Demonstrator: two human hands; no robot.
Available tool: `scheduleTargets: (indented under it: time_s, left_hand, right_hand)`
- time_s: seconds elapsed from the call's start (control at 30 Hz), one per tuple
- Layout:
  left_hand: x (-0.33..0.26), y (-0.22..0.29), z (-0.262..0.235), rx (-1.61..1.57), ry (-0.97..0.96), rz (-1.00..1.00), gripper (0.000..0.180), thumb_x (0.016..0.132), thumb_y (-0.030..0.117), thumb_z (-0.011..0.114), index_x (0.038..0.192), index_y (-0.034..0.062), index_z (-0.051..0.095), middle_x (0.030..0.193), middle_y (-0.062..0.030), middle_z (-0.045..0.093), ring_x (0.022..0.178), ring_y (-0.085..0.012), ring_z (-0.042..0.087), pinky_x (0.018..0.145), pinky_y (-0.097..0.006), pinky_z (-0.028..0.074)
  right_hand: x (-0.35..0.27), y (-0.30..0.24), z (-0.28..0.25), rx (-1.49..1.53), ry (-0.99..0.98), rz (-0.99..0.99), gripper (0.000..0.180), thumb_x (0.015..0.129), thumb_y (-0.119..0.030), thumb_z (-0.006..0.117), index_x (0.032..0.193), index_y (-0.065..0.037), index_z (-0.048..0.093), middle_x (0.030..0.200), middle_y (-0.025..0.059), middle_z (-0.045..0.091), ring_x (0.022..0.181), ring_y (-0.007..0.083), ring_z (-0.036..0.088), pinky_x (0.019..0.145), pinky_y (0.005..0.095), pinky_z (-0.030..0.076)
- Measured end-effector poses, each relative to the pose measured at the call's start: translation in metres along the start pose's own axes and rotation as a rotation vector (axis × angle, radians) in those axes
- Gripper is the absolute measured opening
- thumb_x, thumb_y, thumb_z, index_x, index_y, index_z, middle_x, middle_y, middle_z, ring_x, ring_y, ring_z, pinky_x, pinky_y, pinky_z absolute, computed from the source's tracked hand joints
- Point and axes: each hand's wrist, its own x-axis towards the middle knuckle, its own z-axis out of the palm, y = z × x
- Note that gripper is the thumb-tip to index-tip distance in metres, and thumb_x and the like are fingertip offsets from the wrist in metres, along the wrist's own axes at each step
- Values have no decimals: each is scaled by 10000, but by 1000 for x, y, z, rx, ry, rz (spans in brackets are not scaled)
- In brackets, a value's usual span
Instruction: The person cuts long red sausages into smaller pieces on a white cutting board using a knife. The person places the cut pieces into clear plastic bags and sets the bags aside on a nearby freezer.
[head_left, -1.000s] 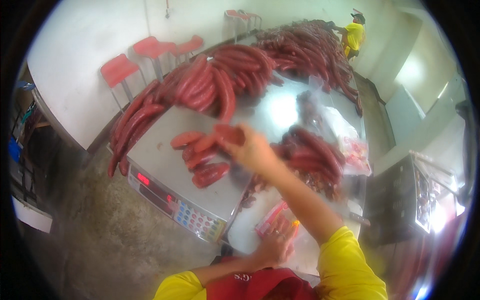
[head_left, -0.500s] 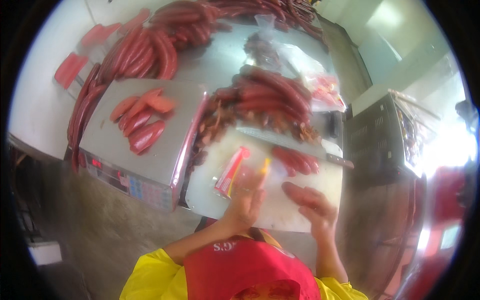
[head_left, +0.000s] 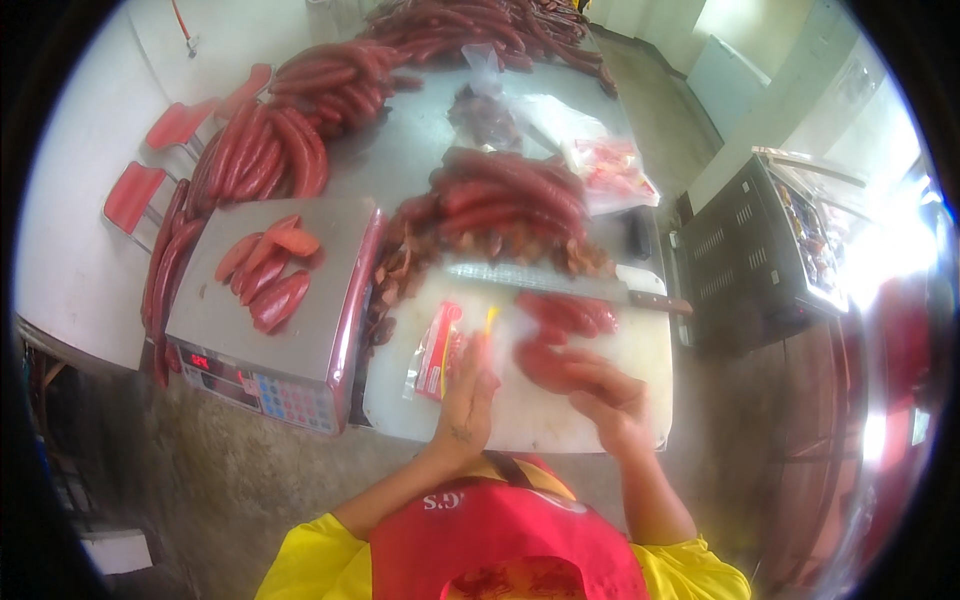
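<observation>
My left hand [head_left: 464, 402] is upright over the white cutting board [head_left: 520, 425], closed on the side of a clear plastic pouch with red and yellow print [head_left: 488, 340]. Its inner fingers are partly hidden. Just right of it, my right hand [head_left: 612, 398] grips a short cut sausage piece [head_left: 545, 366], slightly blurred, its tip pointing left at the pouch. Another printed pouch [head_left: 435, 350] lies flat left of my left hand. Beyond my hands several sausage pieces [head_left: 568, 314] rest on the board, below a long knife with a wooden handle [head_left: 660, 301].
A digital scale [head_left: 200, 300] at left carries several sausage pieces [head_left: 270, 270]. Whole red sausages [head_left: 510, 200] are heaped behind the board, with trimmed scraps [head_left: 400, 265] along its edge. More sausages [head_left: 255, 150] line the table's far left. A dark metal cabinet [head_left: 735, 250] stands at right.
My right hand has brought the sausage piece leftward, closer to the pouch in my left hand. The whole view has shifted slightly.
</observation>
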Motion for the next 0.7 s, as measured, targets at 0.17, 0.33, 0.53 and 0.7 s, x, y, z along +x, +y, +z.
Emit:
scheduleTargets:
  time_s: [0.17, 0.33, 0.53, 0.7]
  left_hand:
    - [4, 7, -1, 95, -7, 60, 560, 1022, 260, 338, 1480, -44, 233, 1530, -227, 262, 1453, -387, 116, 1165, -463, 34]
    - [3, 21, -3, 227, -66, 69, 543, 1008, 259, 376, 1462, -28, 295, 1501, -240, 311, 1418, -466, 154, 1153, -518, 26]
    - [1, 23, -10, 509, -197, 284, 532, 1014, 291, 397, 1472, 33, 319, 1510, -219, 313, 1417, -484, 158, 1132, -584, -7]
    - [6, 5, -14, 437, -238, 324, 534, 1009, 302, 407, 1474, 51, 324, 1511, -219, 308, 1411, -494, 163, 1115, -628, 13]
  right_hand:
    - [3, 7, 6, -443, 31, 185, 277, 818, 62, 602, 1085, 32, 670, 1298, 137, 568, 1066, 201, 616, 864, 294, 511]
    - [1, 0, 7, -190, 66, 40, 274, 813, 74, 604, 1071, 22, 678, 1253, 130, 593, 1016, 185, 631, 842, 283, 522]
    - [20, 26, 28, -186, -8, -60, 261, 822, 95, 601, 1069, 30, 657, 1122, 92, 629, 980, 155, 614, 836, 270, 509]
    - [38, 45, 44, -218, 46, 11, 217, 830, -15, 655, 1046, -29, 649, 986, 86, 677, 891, 152, 631, 764, 304, 521]
